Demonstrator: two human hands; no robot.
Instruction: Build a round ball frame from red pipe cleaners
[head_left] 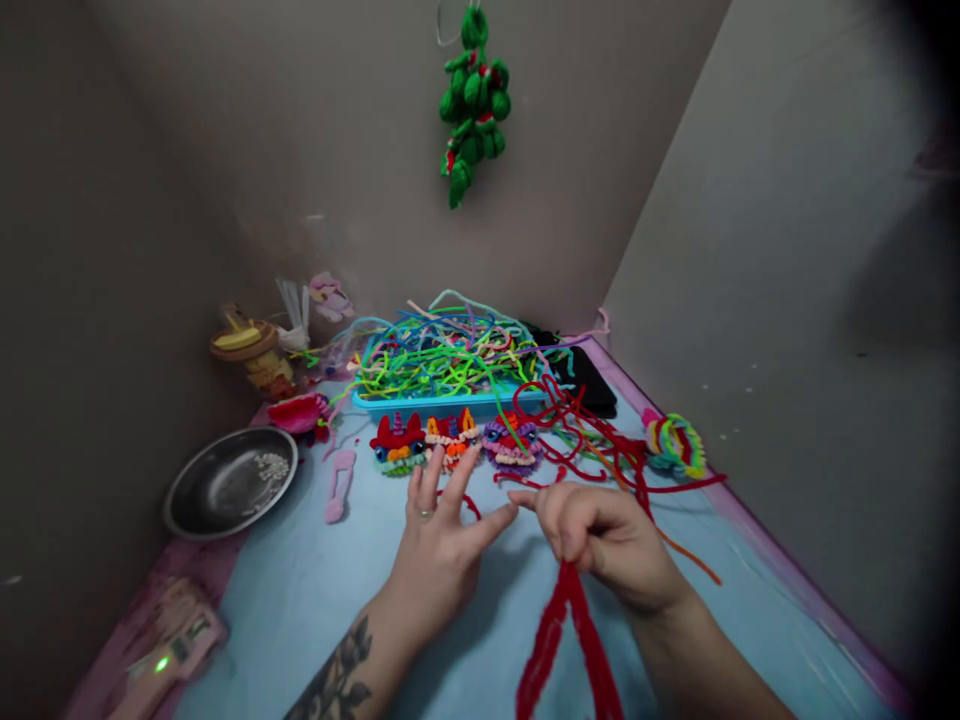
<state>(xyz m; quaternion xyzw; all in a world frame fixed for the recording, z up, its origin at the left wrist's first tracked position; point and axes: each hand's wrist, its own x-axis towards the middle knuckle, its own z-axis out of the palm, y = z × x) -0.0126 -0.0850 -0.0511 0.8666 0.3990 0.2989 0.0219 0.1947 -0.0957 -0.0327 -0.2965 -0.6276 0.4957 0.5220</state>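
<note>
My right hand point(606, 540) is closed around a folded red pipe cleaner point(559, 640) whose two fuzzy strands hang down toward me. Its index finger points left and meets the thumb tip of my left hand point(442, 545). My left hand has its fingers spread over the light blue table point(315, 600), and a thin red piece point(471, 503) shows just beyond it. Three small pipe-cleaner creature faces point(454, 442) stand in a row just past my fingers.
A blue tray point(450, 400) heaped with many-coloured pipe cleaners sits at the back. Loose red pipe cleaners point(592, 440) sprawl to its right, beside a rainbow coil point(675, 445). A metal bowl point(229, 482) and a pink tool point(339, 485) lie left. A green ornament point(474, 100) hangs on the wall.
</note>
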